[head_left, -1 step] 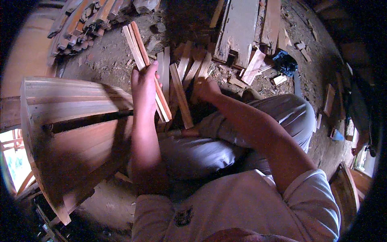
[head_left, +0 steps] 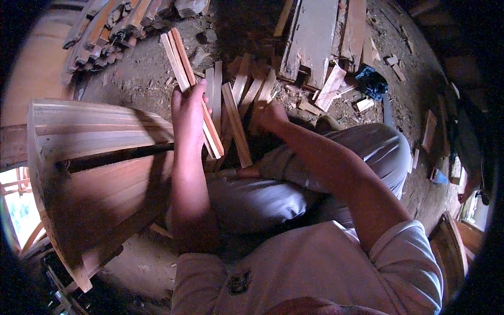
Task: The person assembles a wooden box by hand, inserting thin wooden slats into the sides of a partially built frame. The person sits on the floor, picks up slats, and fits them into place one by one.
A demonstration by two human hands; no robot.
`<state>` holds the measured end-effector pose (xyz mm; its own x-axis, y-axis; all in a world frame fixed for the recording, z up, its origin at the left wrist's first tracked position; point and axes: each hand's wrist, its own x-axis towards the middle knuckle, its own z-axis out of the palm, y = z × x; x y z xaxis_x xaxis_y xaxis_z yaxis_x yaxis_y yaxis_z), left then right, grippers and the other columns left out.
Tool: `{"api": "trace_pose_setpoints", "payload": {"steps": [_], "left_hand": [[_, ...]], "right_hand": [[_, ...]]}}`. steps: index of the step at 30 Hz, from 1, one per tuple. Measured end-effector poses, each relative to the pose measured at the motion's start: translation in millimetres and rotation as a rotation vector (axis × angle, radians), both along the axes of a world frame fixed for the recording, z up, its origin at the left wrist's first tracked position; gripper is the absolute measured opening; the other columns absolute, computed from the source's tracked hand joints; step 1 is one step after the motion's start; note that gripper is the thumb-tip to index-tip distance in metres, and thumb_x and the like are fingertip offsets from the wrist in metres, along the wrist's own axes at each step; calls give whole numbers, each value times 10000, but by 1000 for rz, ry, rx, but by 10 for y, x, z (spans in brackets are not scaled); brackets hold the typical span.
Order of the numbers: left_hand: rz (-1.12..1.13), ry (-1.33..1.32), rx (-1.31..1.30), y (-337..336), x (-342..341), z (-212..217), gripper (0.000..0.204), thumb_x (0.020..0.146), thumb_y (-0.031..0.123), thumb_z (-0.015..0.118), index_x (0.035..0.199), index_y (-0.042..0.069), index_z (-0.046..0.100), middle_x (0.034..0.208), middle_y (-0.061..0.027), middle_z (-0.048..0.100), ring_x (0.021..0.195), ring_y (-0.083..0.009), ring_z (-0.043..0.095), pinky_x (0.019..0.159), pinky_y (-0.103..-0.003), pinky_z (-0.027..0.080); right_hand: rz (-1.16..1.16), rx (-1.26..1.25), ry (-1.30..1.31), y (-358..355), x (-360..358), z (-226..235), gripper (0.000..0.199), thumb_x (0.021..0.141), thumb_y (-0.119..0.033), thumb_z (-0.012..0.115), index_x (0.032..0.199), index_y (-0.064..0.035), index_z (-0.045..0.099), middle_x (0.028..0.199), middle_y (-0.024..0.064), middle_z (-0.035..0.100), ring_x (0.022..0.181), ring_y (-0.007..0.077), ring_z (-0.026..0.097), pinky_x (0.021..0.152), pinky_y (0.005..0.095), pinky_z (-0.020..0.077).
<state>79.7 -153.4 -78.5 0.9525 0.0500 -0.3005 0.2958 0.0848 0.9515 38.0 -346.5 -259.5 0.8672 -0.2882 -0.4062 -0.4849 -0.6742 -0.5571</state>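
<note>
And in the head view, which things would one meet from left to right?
Large slatted wooden piece, pale and orange wooden strips in the left hand, right hand, crumpled dark-blue bundle, curved brown wooden piece.

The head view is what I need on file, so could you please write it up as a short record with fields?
Left grip: closed around wood strips
Right grip: at a pale slat; hold unclear
Left side: large planked wooden piece
Far left: stacked wood
Far right: crumpled blue bundle
</note>
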Motion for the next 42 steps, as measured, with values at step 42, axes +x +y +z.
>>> {"api": "trace_pose_setpoints", "payload": {"steps": [42], "left_hand": [[9, -30, 25, 41, 6, 101, 289, 870, 311, 713, 979, 92, 558, 782, 10, 554, 674, -87, 526, 587, -258, 461]], "right_hand": [[509, -308, 163, 194, -154, 374, 429, 891, -430, 558, 977, -38, 710, 899, 196, 714, 845, 392, 710, 709, 495, 581]]}}
